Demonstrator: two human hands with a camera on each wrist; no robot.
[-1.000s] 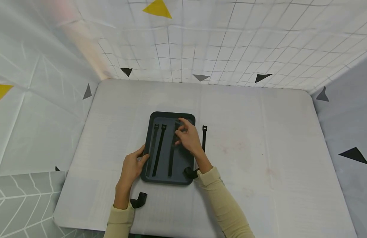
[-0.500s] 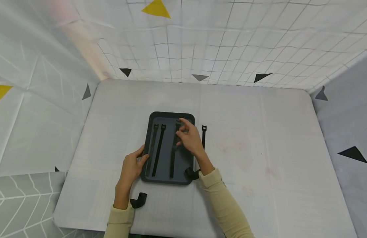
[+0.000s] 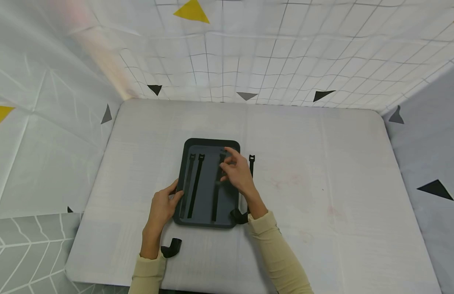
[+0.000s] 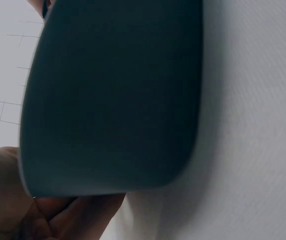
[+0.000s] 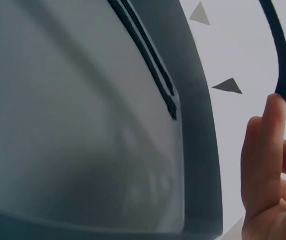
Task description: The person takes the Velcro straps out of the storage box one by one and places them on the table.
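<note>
My left hand (image 3: 163, 206) grips the left edge of a dark grey tray (image 3: 208, 141), thumb over the rim; the left wrist view shows fingers (image 4: 88, 217) beyond the tray's wall. Over the tray's right half, my right hand (image 3: 238, 173) pinches a black hook-and-loop cable tie (image 3: 215, 200) near its slotted far end. The tie hangs lengthwise above the tray floor, and its strip (image 5: 281, 55) rises from the fingertips in the right wrist view. Two more black cable ties, one on the left (image 3: 188, 179) and one beside it (image 3: 196, 183), lie side by side in the tray.
Another black cable tie (image 3: 251, 163) lies on the white table (image 3: 322, 183) right of the tray, partly hidden by my right forearm. Black elbow-shaped pieces sit at my left wrist (image 3: 171, 248) and right wrist (image 3: 238, 216). A gridded white curtain (image 3: 271, 53) stands behind the table.
My right hand has shifted slightly right with the cable tie, whose lower end has moved a little right and nearer. The left hand keeps its grip on the tray.
</note>
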